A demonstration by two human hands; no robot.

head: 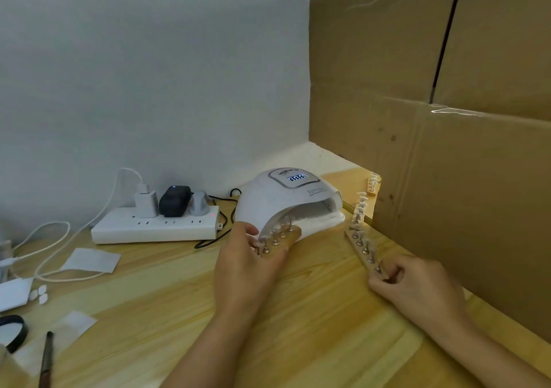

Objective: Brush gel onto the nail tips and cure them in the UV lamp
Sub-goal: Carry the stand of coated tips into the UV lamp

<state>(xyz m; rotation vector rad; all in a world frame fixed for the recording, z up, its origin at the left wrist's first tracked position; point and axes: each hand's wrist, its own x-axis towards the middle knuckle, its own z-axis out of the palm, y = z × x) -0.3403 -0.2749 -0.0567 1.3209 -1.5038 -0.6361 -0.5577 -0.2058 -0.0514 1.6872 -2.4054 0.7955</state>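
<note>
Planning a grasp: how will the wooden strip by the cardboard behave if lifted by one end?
The wooden strip looks rigid, so it should lift without sagging. Its nail tips sit high on thin stands, so tilting may shake them loose. It is probably light: the right hand holds only its end.

Two bare forearms enter from the lower edge of the head-camera view, each ending in an uncovered hand: the left hand (243, 268) and the right hand (417, 286). No sleeve or cuff covers either arm up to the frame's edge, and neither wrist carries a watch or band. The fingers that show bear no rings. The visible fingernails are short and plain, though the wide-angle picture is too soft to tell more of them. Only the hands and forearms of the person appear
</note>
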